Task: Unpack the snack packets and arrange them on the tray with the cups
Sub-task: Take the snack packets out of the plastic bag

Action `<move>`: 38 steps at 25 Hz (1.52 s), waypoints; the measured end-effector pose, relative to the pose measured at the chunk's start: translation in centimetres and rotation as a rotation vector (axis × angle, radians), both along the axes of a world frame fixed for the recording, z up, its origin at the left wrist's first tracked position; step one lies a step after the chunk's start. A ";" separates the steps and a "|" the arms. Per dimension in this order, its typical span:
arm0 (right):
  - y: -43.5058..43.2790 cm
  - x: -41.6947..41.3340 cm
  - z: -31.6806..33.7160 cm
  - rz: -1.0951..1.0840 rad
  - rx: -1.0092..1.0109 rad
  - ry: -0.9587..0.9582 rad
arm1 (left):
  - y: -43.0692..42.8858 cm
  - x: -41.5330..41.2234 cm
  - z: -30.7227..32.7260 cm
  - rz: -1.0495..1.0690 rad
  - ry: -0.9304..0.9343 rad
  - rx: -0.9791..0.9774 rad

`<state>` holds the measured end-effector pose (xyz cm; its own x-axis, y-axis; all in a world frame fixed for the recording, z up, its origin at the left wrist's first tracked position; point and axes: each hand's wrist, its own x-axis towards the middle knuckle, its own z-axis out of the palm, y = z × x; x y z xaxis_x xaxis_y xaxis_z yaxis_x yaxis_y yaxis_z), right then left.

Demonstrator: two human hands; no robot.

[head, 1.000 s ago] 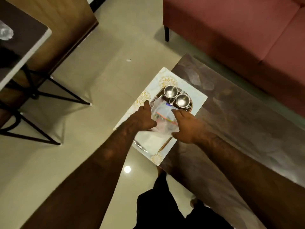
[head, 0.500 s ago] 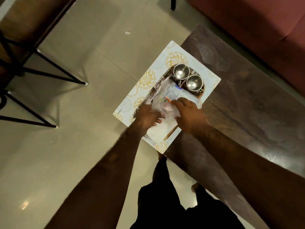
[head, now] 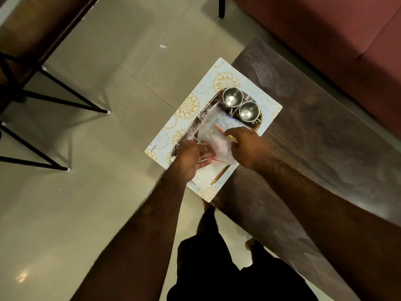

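Note:
A clear plastic bag (head: 213,135) with snack packets inside lies over a steel tray (head: 219,175) with a gold rim. A white and blue packet (head: 226,122) shows through the bag near its far end. Two shiny steel cups (head: 232,97) (head: 249,111) stand side by side at the tray's far end. My left hand (head: 192,158) grips the bag's near left edge. My right hand (head: 247,145) holds the bag's right side, fingers curled over the plastic. Most of the tray is hidden under the bag and my hands.
The tray rests on a pale placemat (head: 188,109) with gold flower prints, which overhangs the left edge of a dark wooden table (head: 314,148). A red sofa (head: 325,40) lies beyond. Black chair legs (head: 54,101) stand on the tiled floor at left.
My left hand has slid along the bag's near edge and both hands have shifted slightly on the plastic. The view has tilted, moving the tray lower in the frame.

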<state>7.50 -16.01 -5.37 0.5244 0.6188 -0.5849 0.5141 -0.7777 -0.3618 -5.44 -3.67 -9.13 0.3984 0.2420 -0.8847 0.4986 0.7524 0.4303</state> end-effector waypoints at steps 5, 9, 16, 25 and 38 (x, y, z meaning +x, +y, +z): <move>-2.8 -0.3 0.0 -0.252 0.090 -0.042 | -0.4 0.2 -0.4 -0.238 0.075 0.182; -4.8 -0.4 0.9 -0.329 0.163 0.026 | -0.3 0.8 0.4 -0.259 0.066 0.268; -5.1 -1.2 5.4 -0.146 0.268 0.009 | 0.2 0.8 3.3 -0.225 -0.051 0.109; -5.5 -0.6 5.7 0.055 0.157 -0.156 | 0.5 1.7 7.7 -0.498 0.003 0.029; -5.6 -0.6 9.6 -0.244 0.264 0.106 | -0.6 0.6 12.3 -0.753 -0.198 0.370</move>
